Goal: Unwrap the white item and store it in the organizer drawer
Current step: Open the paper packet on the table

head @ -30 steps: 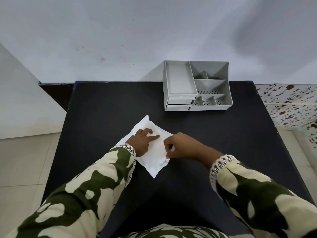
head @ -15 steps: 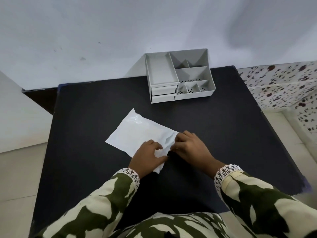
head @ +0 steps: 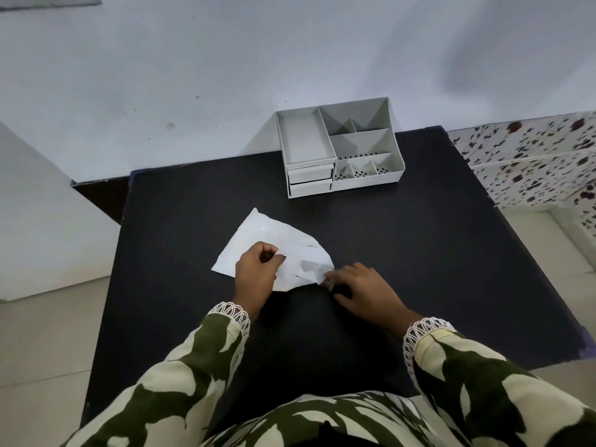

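two hands work a white packet on a black table

a person leans over a black table [head: 419,253], both forearms in green-and-cream patterned sleeves with white lace cuffs reaching forward. the left hand [head: 256,275] sits on the near-left part of the white packet [head: 258,240], knuckles up, fingers curled in toward the thumb; it presses on or grips the wrapper, and which of the two cannot be told. the right hand [head: 364,290] lies low at the packet's right corner, fingers bent toward the crumpled edge, the tips meeting the wrapper; that spot is blurred, so whether it pinches the film cannot be told.

the packet lies flat near the middle of the table, smooth at its far-left end and creased where the hands meet it. it looks still wrapped.

the grey organizer [head: 338,150] stands at the table's far edge against the pale wall [head: 225,75], well apart from the packet. it has a long tray on the left, open compartments on the right, some with perforated floors, and two drawers [head: 310,180] stacked at its front left, both pushed in. nothing lies on the table between packet and organizer.

a floral-patterned surface [head: 532,162] runs along the right side, and pale floor tiles [head: 48,350] show on the left.
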